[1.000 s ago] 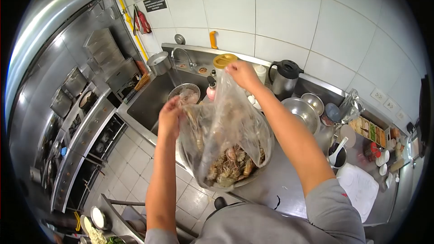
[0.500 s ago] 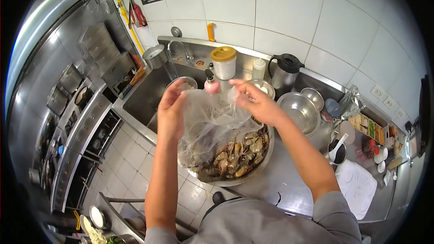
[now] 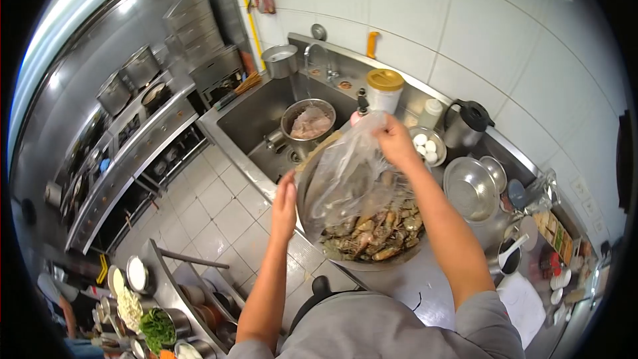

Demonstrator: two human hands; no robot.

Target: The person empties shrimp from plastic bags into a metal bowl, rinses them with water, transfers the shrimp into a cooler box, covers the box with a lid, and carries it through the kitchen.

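A clear plastic bag [image 3: 355, 159] hangs from my right hand [image 3: 397, 144], whose fingers are closed on its top edge. Beneath the bag is a large metal basin [image 3: 382, 265] of whole prawns [image 3: 372, 236]; the bag hides part of them. My left hand [image 3: 284, 207] is at the basin's left side with fingers stretched out and nothing held. Whether its fingertips touch the rim, I cannot tell.
In the sink [image 3: 242, 119], a metal pot [image 3: 290, 119] holds pale pink meat under the faucet [image 3: 325, 66]. A bowl of eggs [image 3: 435, 155], a thermos jug [image 3: 466, 126] and a metal bowl [image 3: 470, 189] stand right of the basin. Stoves line the left.
My left hand has let go of the bag and moved down beside the basin. The right hand still holds the bag, now hanging from one side. The camera view has turned left.
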